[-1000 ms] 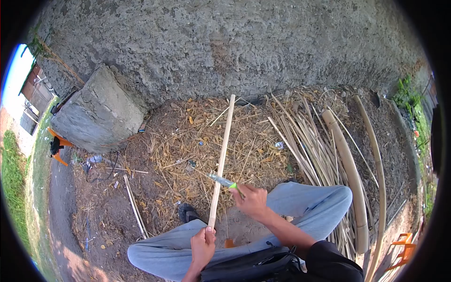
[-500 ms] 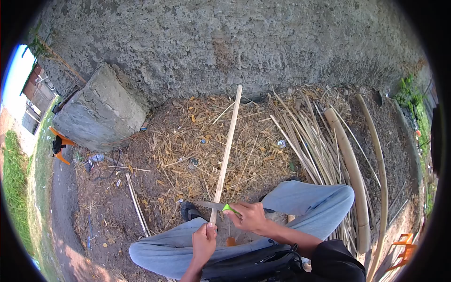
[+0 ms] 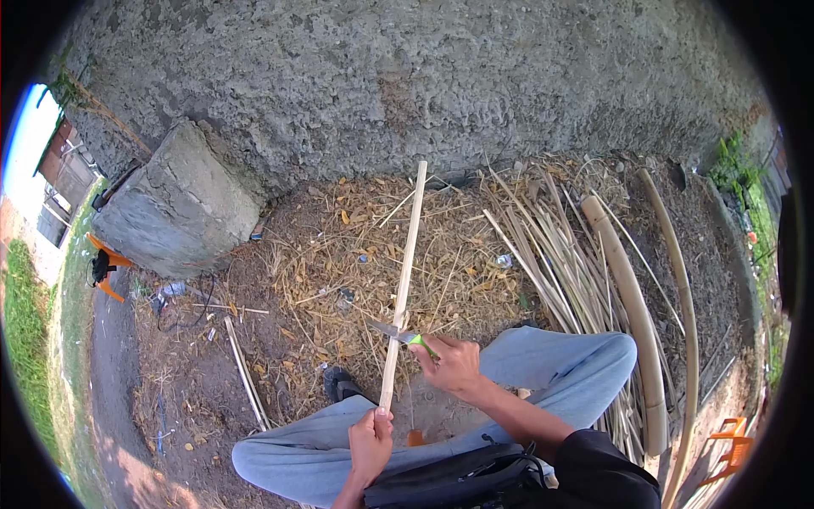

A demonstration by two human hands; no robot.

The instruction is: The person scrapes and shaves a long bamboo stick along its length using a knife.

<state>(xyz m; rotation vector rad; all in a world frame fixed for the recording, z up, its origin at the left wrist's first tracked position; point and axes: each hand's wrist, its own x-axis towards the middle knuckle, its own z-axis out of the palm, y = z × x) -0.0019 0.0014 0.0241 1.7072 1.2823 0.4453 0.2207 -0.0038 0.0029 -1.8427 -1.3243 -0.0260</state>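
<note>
My left hand (image 3: 370, 443) is closed round the near end of a long pale bamboo strip (image 3: 408, 254), which points away from me toward the wall. My right hand (image 3: 451, 368) grips a knife by its bright green handle (image 3: 418, 341). The knife's blade (image 3: 386, 328) lies across the strip, a short way beyond my left hand, its tip pointing left. Between my legs, close to the left hand, is a small orange-brown object (image 3: 415, 437), partly hidden.
A pile of thin bamboo strips (image 3: 560, 254) lies to the right, beside a thick bamboo pole (image 3: 627, 314) and a thinner curved pole (image 3: 678, 280). Shavings and dry leaves (image 3: 339, 288) cover the ground. A concrete block (image 3: 182, 204) stands at left against the rough wall (image 3: 407, 85).
My right hand has slid the knife outward along the strip, away from my left hand. The strip's far end has shifted slightly left; the left hand keeps its hold.
</note>
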